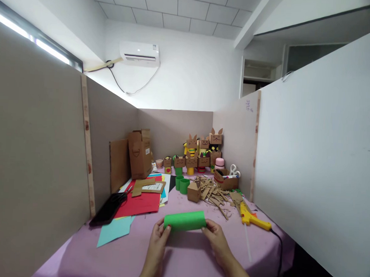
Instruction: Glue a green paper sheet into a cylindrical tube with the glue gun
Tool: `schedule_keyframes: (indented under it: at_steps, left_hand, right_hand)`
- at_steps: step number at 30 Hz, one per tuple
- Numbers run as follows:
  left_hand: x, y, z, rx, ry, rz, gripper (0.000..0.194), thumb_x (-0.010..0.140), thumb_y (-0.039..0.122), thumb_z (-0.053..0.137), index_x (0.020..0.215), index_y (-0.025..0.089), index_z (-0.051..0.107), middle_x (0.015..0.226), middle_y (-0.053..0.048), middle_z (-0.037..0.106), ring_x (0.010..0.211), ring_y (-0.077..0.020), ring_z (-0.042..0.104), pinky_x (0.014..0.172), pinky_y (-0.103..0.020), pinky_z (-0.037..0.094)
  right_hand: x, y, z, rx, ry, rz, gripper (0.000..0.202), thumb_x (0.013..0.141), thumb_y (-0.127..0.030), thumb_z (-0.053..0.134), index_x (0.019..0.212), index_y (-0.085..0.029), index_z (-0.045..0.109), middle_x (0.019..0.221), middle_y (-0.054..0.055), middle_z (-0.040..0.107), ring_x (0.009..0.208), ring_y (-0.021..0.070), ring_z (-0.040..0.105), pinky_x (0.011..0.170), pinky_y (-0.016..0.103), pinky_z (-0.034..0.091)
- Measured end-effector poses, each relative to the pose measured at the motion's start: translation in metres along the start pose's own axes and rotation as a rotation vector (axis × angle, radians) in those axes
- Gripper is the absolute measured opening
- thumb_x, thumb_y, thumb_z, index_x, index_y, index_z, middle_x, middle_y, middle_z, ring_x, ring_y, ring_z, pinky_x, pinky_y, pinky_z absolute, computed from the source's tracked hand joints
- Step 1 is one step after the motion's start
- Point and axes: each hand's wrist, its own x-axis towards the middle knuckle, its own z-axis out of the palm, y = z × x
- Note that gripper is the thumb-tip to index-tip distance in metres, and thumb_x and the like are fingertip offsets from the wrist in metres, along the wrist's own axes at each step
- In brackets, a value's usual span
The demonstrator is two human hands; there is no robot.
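A bright green paper tube [184, 221] lies crosswise between my two hands, just above the table's purple cloth. My left hand [160, 233] grips its left end, thumb toward me and fingers behind. At the other end my right hand [214, 236] pinches the tube in the same way. Beyond it stand short green paper rings [184, 186] and a small brown cardboard box [194, 192]. A yellow hot glue gun [252, 217] rests to the right of my right hand, a clear glue stick [247, 243] near it.
Cardboard scraps [212, 190] are heaped behind the box. Finished cardboard animal figures [191, 160] stand at the back. Red paper [144, 203], blue-green paper [115, 230] and a black tablet-like object [108, 209] lie left. A box with scissors [226, 181] sits right. Partition walls enclose the table.
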Motion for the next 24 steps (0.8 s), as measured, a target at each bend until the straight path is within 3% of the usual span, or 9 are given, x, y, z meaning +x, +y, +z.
schedule_keyframes:
  at_steps: [4, 9, 15, 24]
  left_hand:
    - [-0.004, 0.004, 0.003, 0.021, -0.005, -0.017, 0.041, 0.064, 0.052, 0.072, 0.085, 0.019, 0.060, 0.086, -0.005, 0.070, 0.086, -0.0214, 0.062, 0.074, -0.028, 0.044]
    - [-0.010, 0.011, 0.007, 0.021, 0.003, -0.017, 0.040, 0.060, 0.053, 0.073, 0.075, 0.018, 0.061, 0.079, -0.003, 0.069, 0.080, -0.0198, 0.059, 0.072, -0.027, 0.042]
    - [-0.009, 0.010, 0.006, 0.011, 0.059, -0.006, 0.042, 0.059, 0.053, 0.074, 0.080, 0.018, 0.063, 0.077, -0.001, 0.068, 0.080, -0.0197, 0.058, 0.073, -0.027, 0.041]
    - [-0.007, 0.005, 0.003, 0.006, 0.059, -0.012, 0.042, 0.060, 0.053, 0.073, 0.081, 0.018, 0.063, 0.079, -0.002, 0.068, 0.083, -0.0211, 0.059, 0.075, -0.029, 0.041]
  right_hand:
    - [0.000, 0.002, 0.000, -0.062, -0.003, -0.026, 0.018, 0.069, -0.025, 0.061, 0.077, -0.017, 0.074, 0.070, 0.003, 0.072, 0.072, 0.0222, 0.059, 0.073, 0.032, 0.041]
    - [0.001, 0.005, -0.003, -0.139, 0.050, -0.079, 0.029, 0.070, -0.028, 0.064, 0.096, -0.017, 0.071, 0.091, 0.008, 0.074, 0.084, 0.0257, 0.063, 0.079, 0.036, 0.045]
    - [-0.001, 0.008, -0.008, -0.273, 0.176, -0.138, 0.031, 0.075, -0.031, 0.063, 0.101, -0.018, 0.071, 0.105, 0.013, 0.072, 0.099, 0.0307, 0.061, 0.084, 0.041, 0.042]
    - [-0.003, 0.004, -0.003, -0.287, 0.184, -0.205, 0.033, 0.081, -0.036, 0.059, 0.107, -0.019, 0.070, 0.109, 0.013, 0.071, 0.104, 0.0265, 0.062, 0.091, 0.039, 0.047]
